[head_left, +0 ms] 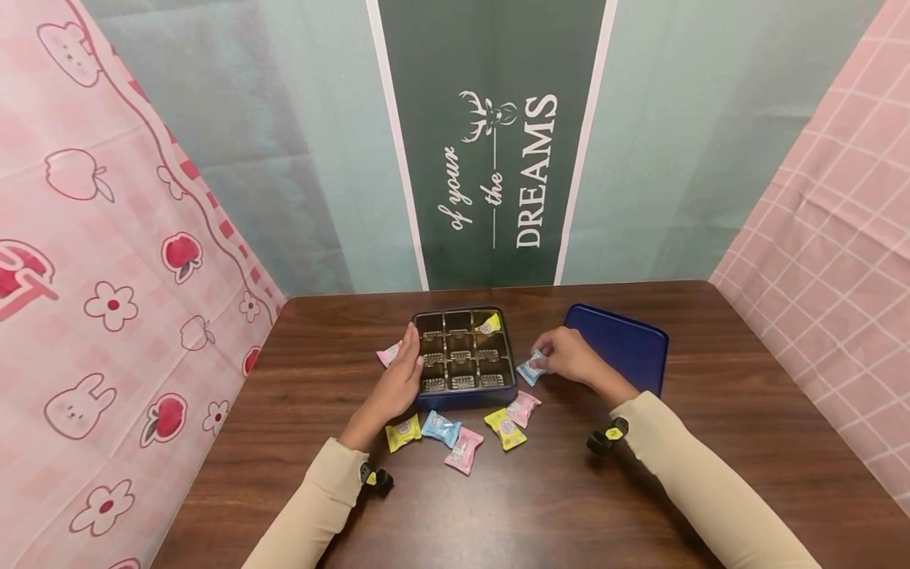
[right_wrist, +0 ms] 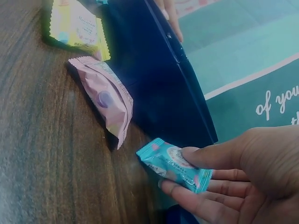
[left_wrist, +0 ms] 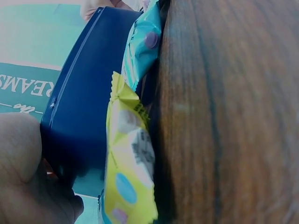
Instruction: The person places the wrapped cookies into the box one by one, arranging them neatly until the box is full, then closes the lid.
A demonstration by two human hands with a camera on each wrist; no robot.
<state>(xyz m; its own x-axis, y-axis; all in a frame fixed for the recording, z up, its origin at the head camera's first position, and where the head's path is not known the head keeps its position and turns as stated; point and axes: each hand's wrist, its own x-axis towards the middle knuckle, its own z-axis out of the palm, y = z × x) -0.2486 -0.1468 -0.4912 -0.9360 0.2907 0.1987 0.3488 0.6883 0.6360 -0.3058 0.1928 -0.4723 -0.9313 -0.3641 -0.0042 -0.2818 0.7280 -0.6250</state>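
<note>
A dark blue square box (head_left: 469, 397) stands on the table, its black insert divided into several compartments. One yellow wrapped candy (head_left: 489, 324) lies in the back right compartment. Along the box's left side rests my left hand (head_left: 392, 386), fingers stretched out against the rim. Just right of the box, my right hand (head_left: 570, 356) pinches a light blue wrapped candy (right_wrist: 175, 163) between thumb and fingers. Near the front wall lie a pink candy (head_left: 524, 408), a yellow candy (head_left: 505, 429), another pink one (head_left: 465, 450), a blue one (head_left: 441, 428) and a yellow one (left_wrist: 131, 158).
A blue lid (head_left: 626, 340) lies on the table at the right, partly behind my right forearm. Beyond the left hand, a pink candy (head_left: 388, 354) is partly hidden. A printed curtain (head_left: 490, 261) hangs behind the brown wooden table (head_left: 540, 498).
</note>
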